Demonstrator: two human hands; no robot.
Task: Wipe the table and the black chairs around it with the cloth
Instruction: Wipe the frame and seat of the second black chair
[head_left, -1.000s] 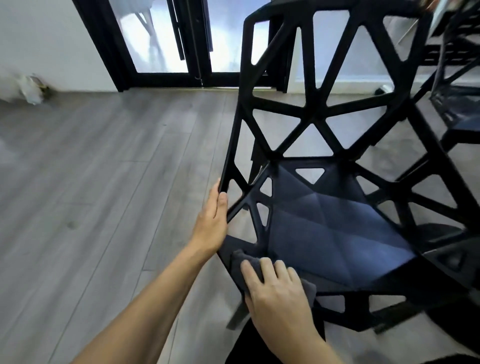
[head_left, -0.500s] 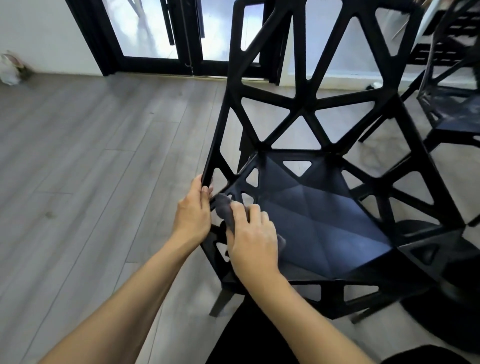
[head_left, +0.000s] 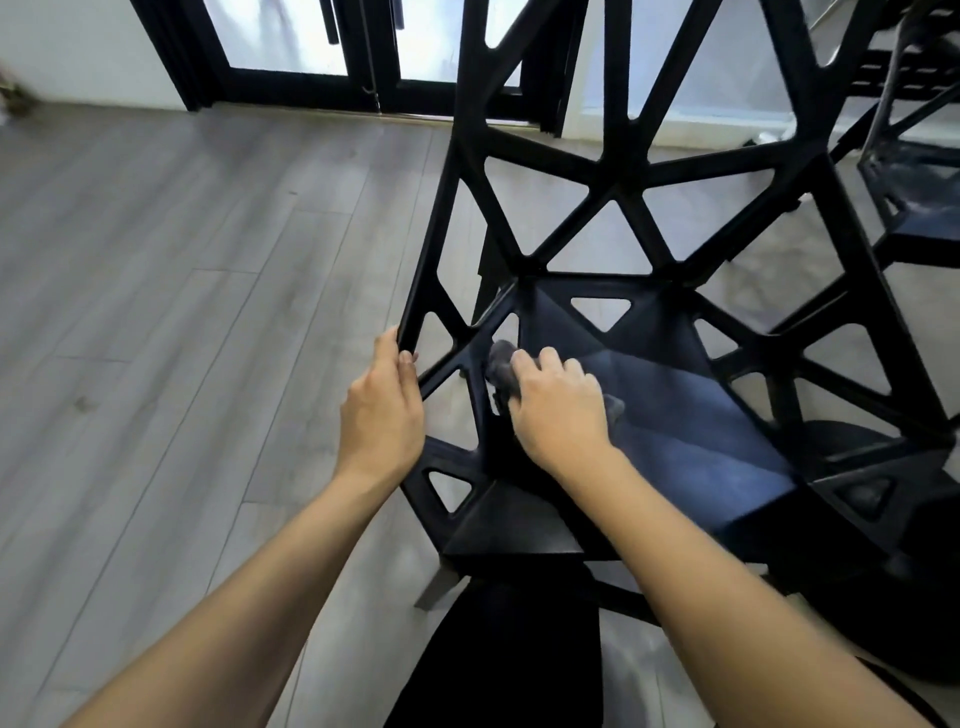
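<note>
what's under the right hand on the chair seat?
A grey cloth, bunched on the black chair seat, shows past the right hand. The hand covers most of it, and the seat beneath.

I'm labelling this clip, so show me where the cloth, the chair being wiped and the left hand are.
cloth (head_left: 500, 365), head view, bunched end past the fingertips.
chair (head_left: 691, 431), head view, bare seat panel.
left hand (head_left: 382, 415), head view, back of the hand.

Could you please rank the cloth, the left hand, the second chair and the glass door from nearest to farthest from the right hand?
1. cloth: under the right hand.
2. left hand: beside it, gripping the frame.
3. second chair: upper right.
4. glass door: top left.
</note>
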